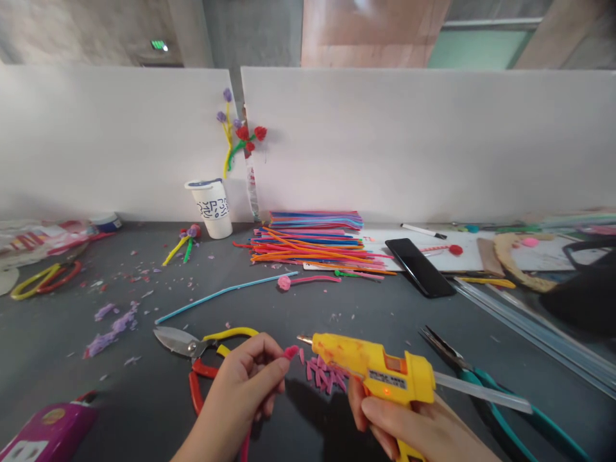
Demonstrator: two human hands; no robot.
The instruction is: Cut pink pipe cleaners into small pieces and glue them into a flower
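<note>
My left hand (257,378) pinches a pink pipe cleaner (290,351). Its fuzzy tip pokes out past my thumb and forefinger, and a pink length shows below the hand. In my right hand (385,420) is a yellow hot glue gun (368,359), gripped by the handle with a clear glue stick (481,390) out the back. The metal nozzle (304,339) points left at the pink tip, a small gap apart. Short pink cut pieces (321,373) lie on the table beneath the gun. Behind my left hand rest pruning shears (180,343) with red and yellow handles.
Teal-handled pliers (505,398) lie to the right, near a black phone (418,268). Bundled pipe cleaners (312,247) sit at the back beside a paper cup (212,208). Purple fluff (113,330), scissors (45,281) and a magenta device (51,430) are at left.
</note>
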